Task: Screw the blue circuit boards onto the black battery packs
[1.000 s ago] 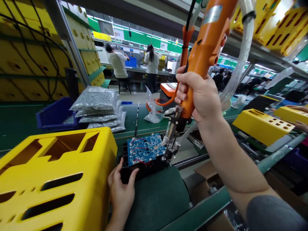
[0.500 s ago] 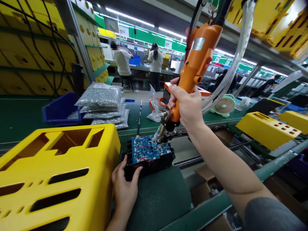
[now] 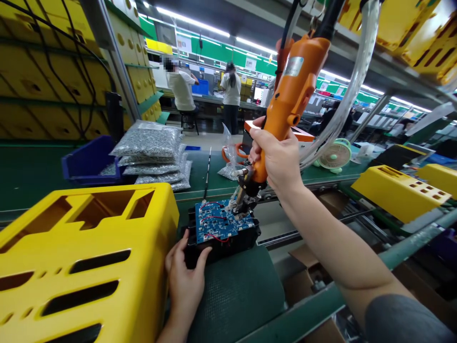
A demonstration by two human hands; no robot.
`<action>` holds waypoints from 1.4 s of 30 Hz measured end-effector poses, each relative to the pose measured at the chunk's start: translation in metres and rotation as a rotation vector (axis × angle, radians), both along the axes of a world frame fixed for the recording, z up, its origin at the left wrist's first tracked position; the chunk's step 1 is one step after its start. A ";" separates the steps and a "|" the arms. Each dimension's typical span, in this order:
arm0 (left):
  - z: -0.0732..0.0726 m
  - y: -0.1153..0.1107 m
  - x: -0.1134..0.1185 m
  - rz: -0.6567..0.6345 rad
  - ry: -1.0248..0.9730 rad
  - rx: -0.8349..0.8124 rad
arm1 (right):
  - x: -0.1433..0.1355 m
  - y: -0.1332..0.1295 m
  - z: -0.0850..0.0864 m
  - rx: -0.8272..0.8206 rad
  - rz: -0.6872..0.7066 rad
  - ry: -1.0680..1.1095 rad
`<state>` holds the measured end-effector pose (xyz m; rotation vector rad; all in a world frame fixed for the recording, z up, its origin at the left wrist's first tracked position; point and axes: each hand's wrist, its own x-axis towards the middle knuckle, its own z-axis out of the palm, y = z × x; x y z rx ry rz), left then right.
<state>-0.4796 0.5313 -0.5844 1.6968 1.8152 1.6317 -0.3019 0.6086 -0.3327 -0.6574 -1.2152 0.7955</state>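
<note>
My right hand is wrapped round an orange electric screwdriver, which hangs tilted from above with a clear hose beside it. Its tip reaches down to the right part of a blue circuit board with thin red wires; the exact contact point is hidden by the tool's black head. The board sits on a black housing. My left hand grips the near left corner of that housing, thumb on the front side and fingers along the left side.
A large yellow casing stands close on the left. Behind it are a blue bin and stacked bags of small metal parts. A thin rod stands behind the board. To the right are a small green fan and yellow casings.
Both hands, the screwdriver and the board hold almost the same positions. In the background, a standing person's head has turned slightly.
</note>
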 end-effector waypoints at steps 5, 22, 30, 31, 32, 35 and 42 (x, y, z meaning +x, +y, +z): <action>0.001 -0.001 0.000 -0.005 0.006 0.002 | -0.002 0.000 -0.001 -0.013 0.011 0.005; 0.000 -0.002 0.001 -0.016 0.014 -0.009 | -0.005 -0.005 0.015 -0.036 0.005 -0.022; -0.001 -0.002 0.003 -0.026 0.022 0.039 | -0.013 -0.025 0.052 0.000 0.078 -0.025; 0.000 -0.002 0.003 -0.025 0.027 0.039 | -0.018 -0.023 0.047 0.013 0.057 -0.017; 0.001 -0.003 0.004 -0.026 0.030 0.035 | -0.022 -0.020 0.042 0.018 0.032 -0.009; 0.003 -0.004 0.005 -0.022 0.018 0.010 | -0.035 -0.009 0.023 0.012 -0.025 -0.006; 0.002 -0.004 0.003 -0.034 -0.009 0.003 | -0.048 0.000 0.004 -0.006 -0.004 -0.036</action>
